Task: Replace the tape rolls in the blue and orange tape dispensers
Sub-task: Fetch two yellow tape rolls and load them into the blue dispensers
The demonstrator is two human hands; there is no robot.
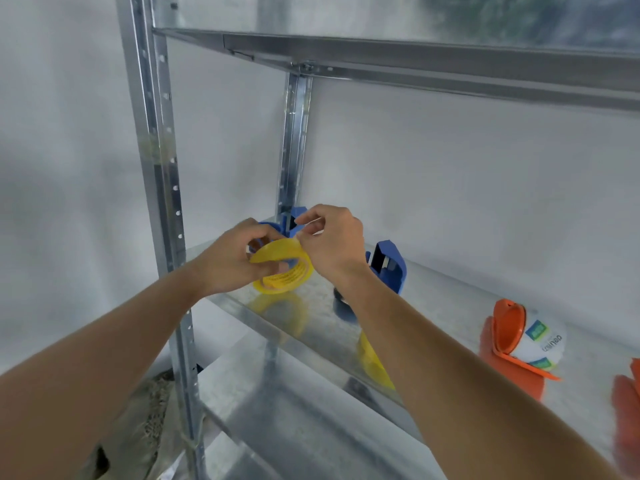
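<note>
My left hand grips a yellow tape roll just above the metal shelf. My right hand pinches the roll's loose end at its top edge. Behind my hands a blue dispenser part stands by the rear post, mostly hidden. A second blue dispenser part stands right of my right wrist. An orange tape dispenser holding a white labelled roll lies on the shelf at the right. Another yellow roll lies near the shelf's front edge, partly behind my right forearm.
The upper shelf hangs overhead. Steel posts stand at the front left and the back. A lower shelf shows below. Another orange piece sits at the right frame edge. White wall lies behind.
</note>
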